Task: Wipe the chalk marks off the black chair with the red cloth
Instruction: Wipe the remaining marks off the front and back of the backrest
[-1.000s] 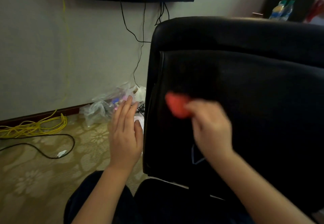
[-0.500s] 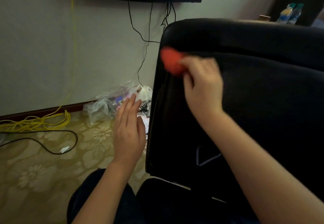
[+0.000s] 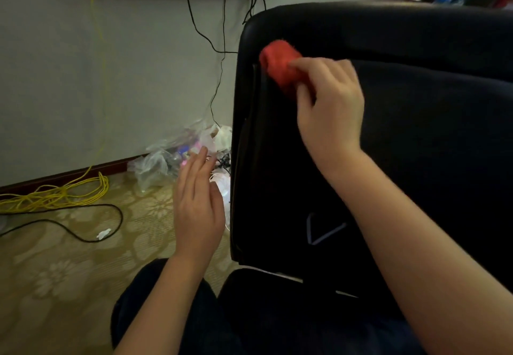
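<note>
Red cloth [image 3: 280, 66] is sitting bunched up in the person's right hand [image 3: 330, 107], high up near the top left corner of the black chair [image 3: 430, 132]. The fingers and thumb are curling round the cloth and pinching it. Most of the cloth is poking out past the fingertips, up and to the left of the hand. It is looking a bit blurry, but it seems to be touching the chair back.

A chalk mark [image 3: 323, 228], shaped like a triangle, is showing much lower on the chair back, well below the cloth and just beside the right arm.

The left hand [image 3: 198, 202] is hanging in the air just left of the chair, with its fingers straight and close together, holding nothing. Past it, plastic bags [image 3: 172, 157] are lying by the wall, and a yellow cord [image 3: 55, 196] is lying in a heap on the carpet.
</note>
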